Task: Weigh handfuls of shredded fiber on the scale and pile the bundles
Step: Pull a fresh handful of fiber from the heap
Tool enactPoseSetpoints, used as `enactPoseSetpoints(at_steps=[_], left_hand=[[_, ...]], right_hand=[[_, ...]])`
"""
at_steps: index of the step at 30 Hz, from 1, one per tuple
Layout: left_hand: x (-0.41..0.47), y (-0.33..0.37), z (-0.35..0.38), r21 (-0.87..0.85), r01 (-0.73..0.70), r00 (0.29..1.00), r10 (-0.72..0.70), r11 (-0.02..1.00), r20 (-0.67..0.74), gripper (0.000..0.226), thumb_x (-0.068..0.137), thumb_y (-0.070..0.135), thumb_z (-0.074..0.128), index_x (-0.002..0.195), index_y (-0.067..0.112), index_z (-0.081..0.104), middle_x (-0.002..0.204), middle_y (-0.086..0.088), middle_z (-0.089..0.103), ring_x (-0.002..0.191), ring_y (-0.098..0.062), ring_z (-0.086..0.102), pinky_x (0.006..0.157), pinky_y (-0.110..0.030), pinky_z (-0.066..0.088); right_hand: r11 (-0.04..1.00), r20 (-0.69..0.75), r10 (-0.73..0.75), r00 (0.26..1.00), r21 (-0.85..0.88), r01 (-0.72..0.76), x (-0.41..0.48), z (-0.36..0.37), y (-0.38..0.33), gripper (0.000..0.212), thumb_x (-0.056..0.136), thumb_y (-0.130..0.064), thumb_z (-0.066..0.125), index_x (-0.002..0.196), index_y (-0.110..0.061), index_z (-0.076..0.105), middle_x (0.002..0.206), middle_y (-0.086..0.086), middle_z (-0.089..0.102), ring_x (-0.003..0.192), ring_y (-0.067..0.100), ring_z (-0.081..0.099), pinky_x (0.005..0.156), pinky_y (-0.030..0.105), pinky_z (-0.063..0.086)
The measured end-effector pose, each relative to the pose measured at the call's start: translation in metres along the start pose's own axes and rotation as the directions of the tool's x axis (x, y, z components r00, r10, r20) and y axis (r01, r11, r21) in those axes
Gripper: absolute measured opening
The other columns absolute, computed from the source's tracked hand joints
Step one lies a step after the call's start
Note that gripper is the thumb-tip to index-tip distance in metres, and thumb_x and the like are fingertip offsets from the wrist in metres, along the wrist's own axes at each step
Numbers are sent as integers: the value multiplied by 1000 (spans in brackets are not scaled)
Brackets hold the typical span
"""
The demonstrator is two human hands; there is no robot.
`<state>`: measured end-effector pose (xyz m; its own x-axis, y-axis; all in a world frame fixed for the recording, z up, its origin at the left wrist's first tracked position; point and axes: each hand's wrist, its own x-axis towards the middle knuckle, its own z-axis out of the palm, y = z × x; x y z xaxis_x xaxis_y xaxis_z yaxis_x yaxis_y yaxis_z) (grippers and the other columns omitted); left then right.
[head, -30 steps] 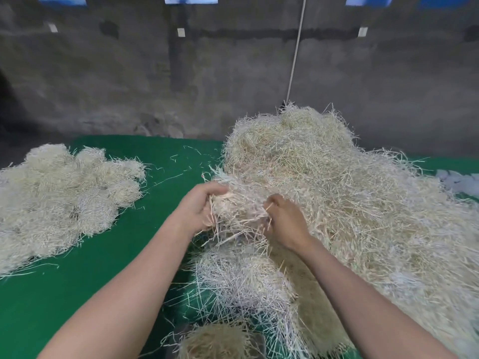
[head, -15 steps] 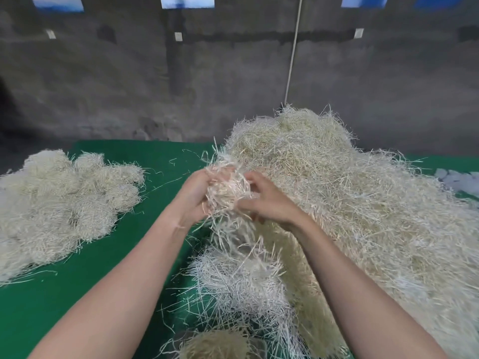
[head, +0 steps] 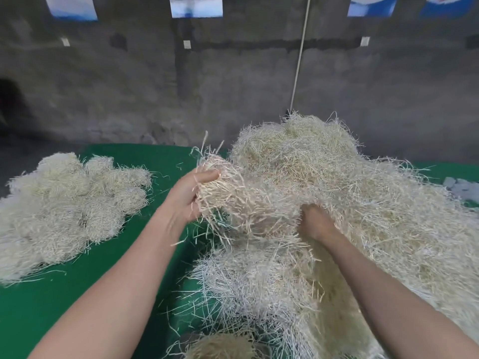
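Head view: the left hand [head: 190, 195] grips a handful of shredded fiber [head: 233, 193] at the left edge of the big loose heap [head: 363, 203], thumb over the strands. The right hand [head: 315, 224] is sunk into the heap's near slope with its fingers buried, so I cannot tell whether they clutch anything. Well left of the heap, on the green cloth [head: 51, 307], lies a pile of rounded bundles [head: 64, 211], so many portions look finished. Much loose fiber remains and this handful is not yet weighed; no scale is clearly visible
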<state>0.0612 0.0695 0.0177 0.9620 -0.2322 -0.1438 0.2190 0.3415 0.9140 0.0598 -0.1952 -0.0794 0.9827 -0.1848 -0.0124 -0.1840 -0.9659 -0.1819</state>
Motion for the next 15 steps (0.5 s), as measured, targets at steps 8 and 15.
enactPoseSetpoints(at_steps=[8, 15], left_hand=[[9, -20, 17, 321, 29, 998, -11, 947, -59, 82, 66, 19, 73, 140, 18, 39, 142, -2, 42, 137, -27, 30, 113, -46, 16], [4, -12, 15, 191, -21, 959, -34, 981, 280, 77, 58, -6, 74, 128, 21, 55, 114, -14, 65, 68, -14, 66, 59, -37, 56]], right_hand=[[925, 104, -349, 931, 197, 325, -25, -104, -48, 71, 76, -17, 74, 138, -26, 40, 141, -3, 44, 125, 19, 46, 102, 34, 37], [706, 67, -346, 936, 675, 213, -33, -71, -84, 45, 86, -11, 60, 129, -14, 47, 103, 1, 56, 58, 6, 54, 50, 20, 46]])
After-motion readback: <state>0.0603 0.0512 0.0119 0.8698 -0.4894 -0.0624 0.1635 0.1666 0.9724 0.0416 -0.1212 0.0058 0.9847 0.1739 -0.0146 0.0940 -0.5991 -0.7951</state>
